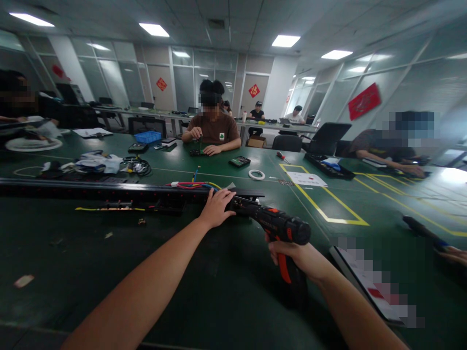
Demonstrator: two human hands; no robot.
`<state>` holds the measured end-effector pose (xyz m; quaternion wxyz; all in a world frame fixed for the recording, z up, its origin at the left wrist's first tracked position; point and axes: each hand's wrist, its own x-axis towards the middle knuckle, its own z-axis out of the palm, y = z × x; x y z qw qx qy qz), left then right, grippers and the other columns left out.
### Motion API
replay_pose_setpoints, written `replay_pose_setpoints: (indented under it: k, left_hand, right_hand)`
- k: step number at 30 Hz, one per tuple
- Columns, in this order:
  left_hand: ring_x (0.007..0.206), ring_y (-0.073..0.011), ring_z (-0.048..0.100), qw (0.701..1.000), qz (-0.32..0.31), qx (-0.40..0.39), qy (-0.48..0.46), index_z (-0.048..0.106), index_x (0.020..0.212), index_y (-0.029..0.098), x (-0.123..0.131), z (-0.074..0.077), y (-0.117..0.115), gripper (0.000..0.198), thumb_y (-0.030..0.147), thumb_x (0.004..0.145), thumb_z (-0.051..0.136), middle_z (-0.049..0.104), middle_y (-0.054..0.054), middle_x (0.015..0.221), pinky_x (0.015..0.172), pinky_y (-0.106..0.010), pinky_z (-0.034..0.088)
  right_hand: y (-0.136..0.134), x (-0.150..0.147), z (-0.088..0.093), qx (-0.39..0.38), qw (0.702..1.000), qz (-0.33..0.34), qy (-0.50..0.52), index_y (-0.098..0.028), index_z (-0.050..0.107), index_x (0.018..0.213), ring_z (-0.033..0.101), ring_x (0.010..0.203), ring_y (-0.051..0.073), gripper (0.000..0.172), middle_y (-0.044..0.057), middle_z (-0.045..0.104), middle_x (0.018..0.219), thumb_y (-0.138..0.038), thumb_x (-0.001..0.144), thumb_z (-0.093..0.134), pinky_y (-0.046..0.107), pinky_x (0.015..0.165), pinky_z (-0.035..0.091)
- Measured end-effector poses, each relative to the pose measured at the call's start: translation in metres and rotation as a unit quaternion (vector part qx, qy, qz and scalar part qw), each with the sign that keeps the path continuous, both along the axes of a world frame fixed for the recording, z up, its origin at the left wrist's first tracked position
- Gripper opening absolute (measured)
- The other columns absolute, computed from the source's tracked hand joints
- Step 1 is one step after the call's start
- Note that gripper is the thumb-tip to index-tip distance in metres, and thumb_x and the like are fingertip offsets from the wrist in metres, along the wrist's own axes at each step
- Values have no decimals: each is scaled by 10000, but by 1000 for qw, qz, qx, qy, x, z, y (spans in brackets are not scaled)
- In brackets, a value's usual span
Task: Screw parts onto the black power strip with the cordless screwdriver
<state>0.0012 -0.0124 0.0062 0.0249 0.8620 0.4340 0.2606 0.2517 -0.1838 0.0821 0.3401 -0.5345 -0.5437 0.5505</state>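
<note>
My right hand [292, 253] is closed around the handle of a black and orange cordless drill [280, 223], which points left. The drill's nose meets the end of a long black metal bar [120, 188] lying across the table. There my left hand [217, 209] grips the bar, fingers over the top and thumb on the near side. Red, blue and yellow wires [193, 184] come out of the bar just left of that hand. The drill's tip and its contact point are hidden.
On the green table [175, 282] lie a notebook-like item [365, 287] at right, small brass-coloured parts [142, 221], a white tape roll [256, 174], a cable bundle [136, 166] and a blue basket [148, 137]. A co-worker [215, 126] sits opposite; others work at both sides.
</note>
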Motion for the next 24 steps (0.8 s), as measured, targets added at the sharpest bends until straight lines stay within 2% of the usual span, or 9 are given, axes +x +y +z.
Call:
replay_pose_setpoints:
  k: [10,18,24]
  left_hand:
    - [1616,-341,369,1000,13,-2,9,469,1628,277,3,-1,-2,672,356,1012,726,546,-127,1634,1329,-737,53]
    - [1609,-354,380,999,28,7,36,462,1627,262,9,8,-10,671,294,1009,724,544,-145,1630,1320,-752,139]
    - [1592,-414,384,997,60,8,38,489,1616,278,13,10,-13,691,303,981,760,528,-156,1625,1284,-804,175]
  right_hand:
    - [0,0,1,0,1000,1,-5,-203,695,897,623,605,195,280,-20,673,613,-388,705,783,331,659,475]
    - [-1,-1,3,-1,1000,0,2,-206,691,901,631,608,200,292,-22,670,623,-395,699,785,330,643,476]
    - [-1,0,4,-6,1000,0,4,-204,689,907,633,619,203,305,-16,674,633,-396,693,793,332,654,488]
